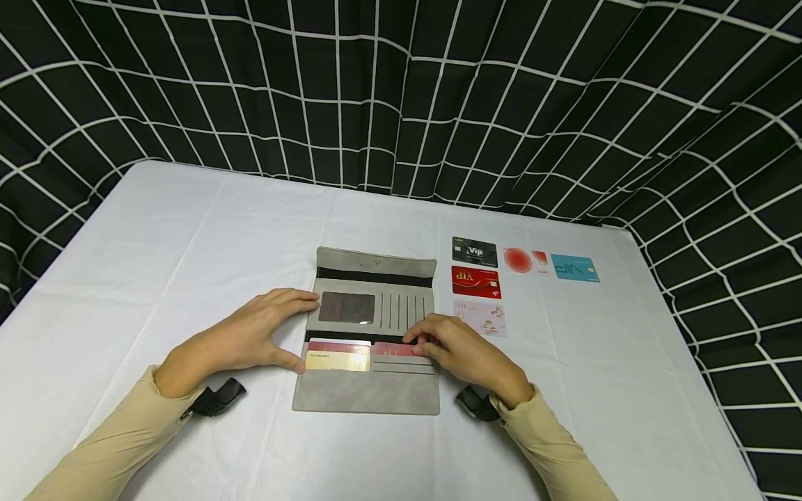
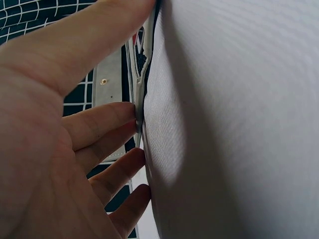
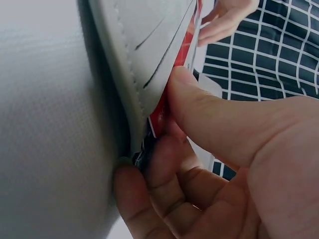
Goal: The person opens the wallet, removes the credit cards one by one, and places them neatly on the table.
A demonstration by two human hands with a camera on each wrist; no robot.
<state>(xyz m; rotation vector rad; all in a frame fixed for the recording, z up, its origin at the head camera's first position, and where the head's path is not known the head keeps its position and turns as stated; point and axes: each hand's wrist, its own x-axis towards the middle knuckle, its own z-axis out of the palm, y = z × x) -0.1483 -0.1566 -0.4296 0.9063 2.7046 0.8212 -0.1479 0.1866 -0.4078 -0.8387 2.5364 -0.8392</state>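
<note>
A grey wallet (image 1: pixel 366 393) lies unfolded on the white table. My right hand (image 1: pixel 460 348) pinches a red card (image 1: pixel 392 349) at the wallet's right slots. In the right wrist view, the thumb presses the red card (image 3: pixel 158 115) near the slot's edge, with fingers curled behind it. My left hand (image 1: pixel 253 334) is spread at the wallet's left edge, fingertips by the clear window (image 1: pixel 347 307) and thumb lower down. The left wrist view shows those fingertips along the wallet's edge (image 2: pixel 139 107). In the left slots sit a gold card (image 1: pixel 338 360) and a dark red card (image 1: pixel 338 346).
Right of the wallet lie a black card (image 1: pixel 474 252), a red VIP card (image 1: pixel 476 282), a pink card (image 1: pixel 480 318), a white card with a red circle (image 1: pixel 526 261) and a teal card (image 1: pixel 575 268). A black grid curtain (image 1: pixel 370 90) hangs behind the table (image 1: pixel 188 264).
</note>
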